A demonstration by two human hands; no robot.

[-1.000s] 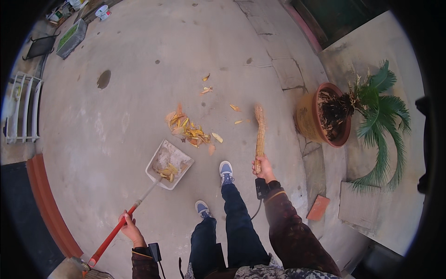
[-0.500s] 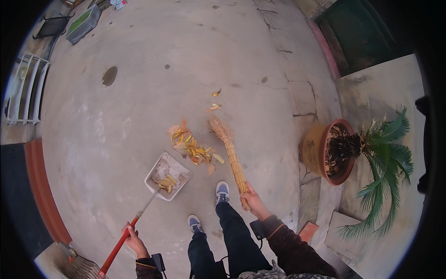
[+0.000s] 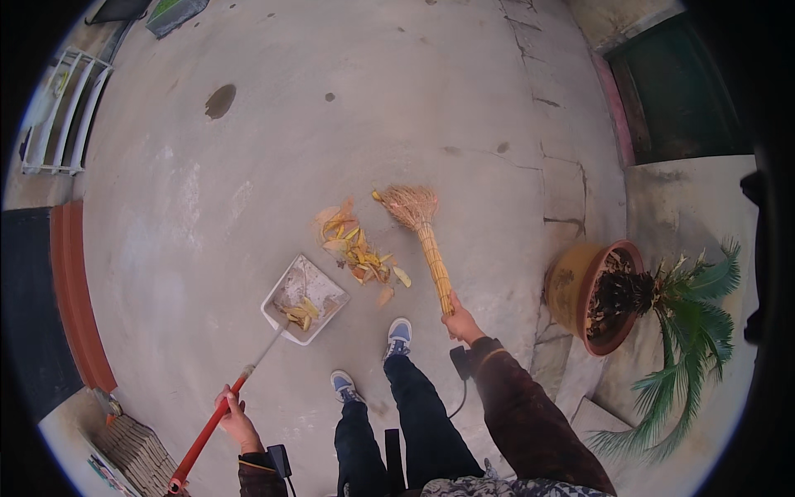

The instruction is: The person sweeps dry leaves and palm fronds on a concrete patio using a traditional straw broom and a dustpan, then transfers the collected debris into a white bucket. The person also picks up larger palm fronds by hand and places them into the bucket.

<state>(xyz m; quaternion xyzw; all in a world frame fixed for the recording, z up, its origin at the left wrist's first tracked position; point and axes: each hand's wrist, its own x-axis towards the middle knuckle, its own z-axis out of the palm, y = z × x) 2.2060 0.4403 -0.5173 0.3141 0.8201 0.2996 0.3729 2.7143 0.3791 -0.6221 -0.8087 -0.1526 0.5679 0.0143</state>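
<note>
My left hand point(image 3: 238, 421) is closed round the red handle of a long-handled dustpan point(image 3: 286, 284). Its white pan lies on the concrete ahead of my feet, with several yellow leaves point(image 3: 300, 313) inside near the handle end. In my right hand point(image 3: 462, 321) is the lower end of a straw broom point(image 3: 432, 258). The broom's spread bristles point away from me and cover part of a leaf at their left edge. Between pan and broom lies a pile of yellow and tan leaves point(image 3: 358, 248), apart from both.
A palm point(image 3: 691, 331) grows in a large brown pot point(image 3: 571, 290) on the right. On the left stand a white rack point(image 3: 70, 112) and a red-brown doorstep point(image 3: 81, 298). A stack of ridged sheets point(image 3: 137, 451) sits at the lower left. Cracked paving point(image 3: 567, 190) runs along the right side.
My right hand has pushed the broom farther forward and slightly right, and its bristles now fan out over where the far loose leaves lay. The view has shifted; the dustpan remains beside the pile.
</note>
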